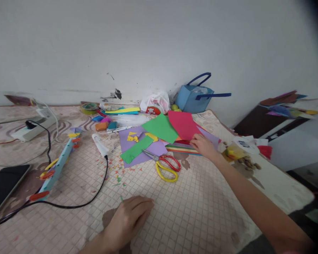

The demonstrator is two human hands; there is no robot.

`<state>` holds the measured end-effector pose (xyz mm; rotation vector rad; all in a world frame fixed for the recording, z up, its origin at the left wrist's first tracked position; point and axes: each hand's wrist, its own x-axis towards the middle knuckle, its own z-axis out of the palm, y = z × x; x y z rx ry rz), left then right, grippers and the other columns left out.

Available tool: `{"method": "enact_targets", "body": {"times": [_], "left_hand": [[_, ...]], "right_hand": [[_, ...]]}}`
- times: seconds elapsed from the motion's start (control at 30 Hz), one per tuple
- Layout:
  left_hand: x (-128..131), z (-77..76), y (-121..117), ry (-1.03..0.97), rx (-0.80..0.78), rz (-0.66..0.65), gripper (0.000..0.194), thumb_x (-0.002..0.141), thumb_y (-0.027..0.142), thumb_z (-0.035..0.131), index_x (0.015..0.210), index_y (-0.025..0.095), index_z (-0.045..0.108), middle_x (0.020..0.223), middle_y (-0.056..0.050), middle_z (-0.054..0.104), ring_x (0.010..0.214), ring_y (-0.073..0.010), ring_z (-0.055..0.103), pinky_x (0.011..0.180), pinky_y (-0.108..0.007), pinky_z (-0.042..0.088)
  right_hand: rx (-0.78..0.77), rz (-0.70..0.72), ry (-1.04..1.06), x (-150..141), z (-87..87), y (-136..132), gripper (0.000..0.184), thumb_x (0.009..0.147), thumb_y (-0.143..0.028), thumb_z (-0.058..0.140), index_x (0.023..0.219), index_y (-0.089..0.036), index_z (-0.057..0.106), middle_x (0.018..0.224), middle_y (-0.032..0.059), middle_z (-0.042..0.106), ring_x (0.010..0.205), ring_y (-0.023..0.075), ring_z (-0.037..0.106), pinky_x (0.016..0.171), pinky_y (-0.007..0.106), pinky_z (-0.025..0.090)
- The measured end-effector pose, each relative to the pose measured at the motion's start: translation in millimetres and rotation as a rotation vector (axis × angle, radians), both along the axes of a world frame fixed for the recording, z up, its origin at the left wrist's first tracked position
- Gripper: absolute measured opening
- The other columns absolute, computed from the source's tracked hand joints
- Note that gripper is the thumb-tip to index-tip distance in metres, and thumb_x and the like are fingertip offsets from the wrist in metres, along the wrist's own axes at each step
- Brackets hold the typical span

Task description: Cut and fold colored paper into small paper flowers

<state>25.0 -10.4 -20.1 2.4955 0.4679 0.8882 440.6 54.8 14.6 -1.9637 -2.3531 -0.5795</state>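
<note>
Lengthwise, the red sheet (184,124) slants down rightward, pinched in the right hand (203,146).

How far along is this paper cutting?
Some cutting looks done: small scraps dot the tabletop, and yellow pieces lie on the purple sheet. The right hand is at the red sheet's lower edge; the scissors lie idle. Possibly left: the large green sheet and stacked coloured sheets; the total is unclear.

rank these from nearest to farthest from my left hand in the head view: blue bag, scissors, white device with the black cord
From your left hand:
1. scissors, ahead and a bit right
2. white device, ahead and to the left
3. blue bag, at the back by the wall, right of centre
</note>
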Motion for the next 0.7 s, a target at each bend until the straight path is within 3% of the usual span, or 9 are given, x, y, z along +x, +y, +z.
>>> {"method": "enact_targets", "body": {"times": [0.17, 0.33, 0.43, 0.5, 0.57, 0.7], "left_hand": [[37, 22.9, 16, 0.063, 0.069, 0.079, 0.026, 0.085, 0.011, 0.048, 0.108, 0.018, 0.056, 0.106, -0.007, 0.066, 0.098, -0.0182, 0.061, 0.085, -0.034, 0.051], [129, 50.8, 76, 0.239, 0.248, 0.193, 0.033, 0.085, 0.016, 0.049, 0.118, 0.015, 0.052, 0.127, -0.01, 0.055, 0.12, -0.0235, 0.046, 0.099, -0.04, 0.039], [178, 50.9, 112, 0.427, 0.333, 0.249, 0.041, 0.087, 0.011, 0.043, 0.128, 0.012, 0.043, 0.142, -0.014, 0.04, 0.131, -0.0249, 0.034, 0.106, -0.044, 0.031], [199, 46.3, 128, 0.464, 0.335, 0.245, 0.042, 0.086, 0.005, 0.038, 0.127, 0.014, 0.044, 0.142, -0.014, 0.039, 0.131, -0.0246, 0.035, 0.106, -0.046, 0.029], [209, 41.6, 138, 0.503, 0.327, 0.241, 0.04, 0.086, 0.003, 0.037, 0.124, 0.013, 0.047, 0.135, -0.016, 0.046, 0.126, -0.0265, 0.042, 0.102, -0.049, 0.033], [213, 37.5, 152, 0.557, 0.303, 0.197, 0.031, 0.085, 0.005, 0.041, 0.112, 0.013, 0.054, 0.108, -0.014, 0.063, 0.104, -0.0234, 0.059, 0.087, -0.037, 0.046]], "right_hand": [[0.015, 0.01, 0.023, 2, -1.0, -2, 0.023, 0.088, -0.022, 0.048, 0.079, -0.018, 0.069, 0.084, 0.008, 0.055, 0.085, 0.0209, 0.05, 0.07, 0.031, 0.035], [0.049, -0.002, 0.024, -4, -7.9, -3, 0.022, 0.087, -0.02, 0.05, 0.074, -0.018, 0.068, 0.082, 0.0076, 0.055, 0.084, 0.0211, 0.048, 0.07, 0.031, 0.032], [0.077, -0.017, 0.017, -7, -10.5, -6, 0.021, 0.086, -0.018, 0.05, 0.074, -0.018, 0.067, 0.081, 0.0074, 0.055, 0.084, 0.0215, 0.047, 0.069, 0.031, 0.03], [0.095, -0.029, 0.011, -8, -12.6, -8, 0.021, 0.086, -0.017, 0.05, 0.073, -0.018, 0.067, 0.081, 0.0071, 0.055, 0.084, 0.0214, 0.047, 0.068, 0.031, 0.029], [0.113, -0.044, 0.007, -9, -15.5, -9, 0.02, 0.086, -0.016, 0.05, 0.073, -0.018, 0.067, 0.082, 0.0071, 0.055, 0.085, 0.0215, 0.046, 0.068, 0.032, 0.028], [0.158, -0.085, 0.008, -18, -23.0, -5, 0.018, 0.085, -0.015, 0.05, 0.076, -0.016, 0.066, 0.085, 0.0095, 0.055, 0.087, 0.0235, 0.044, 0.069, 0.033, 0.026]]}}
